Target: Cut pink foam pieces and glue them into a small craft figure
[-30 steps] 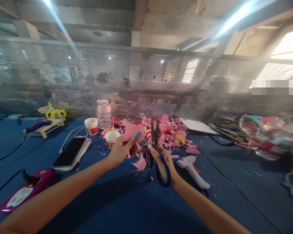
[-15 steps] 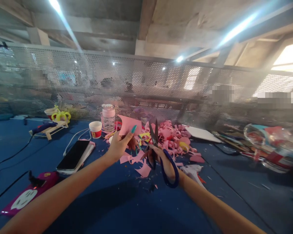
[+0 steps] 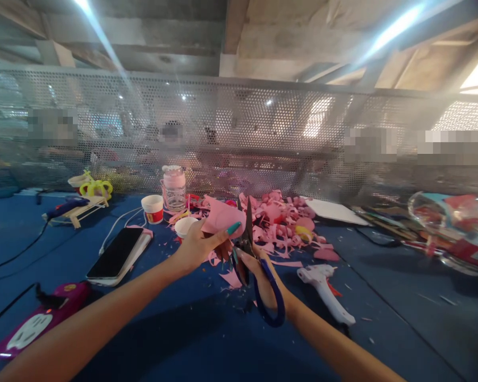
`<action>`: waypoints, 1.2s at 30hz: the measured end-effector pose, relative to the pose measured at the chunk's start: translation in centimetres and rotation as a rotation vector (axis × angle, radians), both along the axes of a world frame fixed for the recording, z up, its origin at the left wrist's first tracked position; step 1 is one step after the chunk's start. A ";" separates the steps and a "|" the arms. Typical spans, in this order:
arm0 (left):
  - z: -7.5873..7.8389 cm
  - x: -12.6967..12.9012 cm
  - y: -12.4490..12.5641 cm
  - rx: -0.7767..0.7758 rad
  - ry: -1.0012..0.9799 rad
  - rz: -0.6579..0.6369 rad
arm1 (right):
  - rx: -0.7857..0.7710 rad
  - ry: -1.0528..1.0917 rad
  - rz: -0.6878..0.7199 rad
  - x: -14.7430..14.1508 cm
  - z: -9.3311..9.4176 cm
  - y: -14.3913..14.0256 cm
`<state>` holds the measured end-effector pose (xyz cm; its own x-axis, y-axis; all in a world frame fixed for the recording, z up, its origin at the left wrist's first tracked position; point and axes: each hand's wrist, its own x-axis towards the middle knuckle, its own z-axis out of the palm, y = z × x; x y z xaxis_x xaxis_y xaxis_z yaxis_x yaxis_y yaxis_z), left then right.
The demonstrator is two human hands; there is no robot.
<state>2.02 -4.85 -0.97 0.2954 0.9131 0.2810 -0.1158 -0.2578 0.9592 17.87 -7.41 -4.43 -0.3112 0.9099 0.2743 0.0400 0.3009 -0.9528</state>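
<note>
Your right hand (image 3: 263, 278) is closed through the blue handles of the scissors (image 3: 255, 265), blades pointing up and all but shut, just beside the pink paper piece (image 3: 221, 217) that your left hand (image 3: 197, 246) pinches above the blue bench (image 3: 183, 339). To your right a white glue gun (image 3: 326, 286) lies flat, to your left a smartphone (image 3: 117, 253). Beyond your hands lies a heap of pink paper scraps (image 3: 282, 223), with a paper cup (image 3: 153, 208) and a pink-lidded jar (image 3: 174, 187) standing farther left.

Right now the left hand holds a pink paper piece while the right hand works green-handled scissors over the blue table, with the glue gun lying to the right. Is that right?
Not quite: the scissors have blue handles, not green, as the head view shows. The rest holds: the left hand holds the pink paper piece, the right hand works the scissors over the blue table, and the glue gun lies to the right.
</note>
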 end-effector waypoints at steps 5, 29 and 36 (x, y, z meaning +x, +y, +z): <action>-0.3 0.3 -0.5 0.036 0.027 0.010 | 0.071 -0.036 -0.040 0.6 -0.2 -0.1; -1.2 1.2 -1.8 -0.020 -0.021 -0.068 | 0.104 -0.068 -0.084 1.6 -1.7 -0.8; -1.7 0.9 -1.4 -0.009 -0.037 -0.116 | 0.028 -0.071 -0.097 1.6 -1.3 -0.9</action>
<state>2.95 -6.24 -2.67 0.3883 0.8761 0.2858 -0.1800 -0.2321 0.9559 19.48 -8.29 -5.72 -0.2416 0.9291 0.2800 0.1373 0.3184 -0.9380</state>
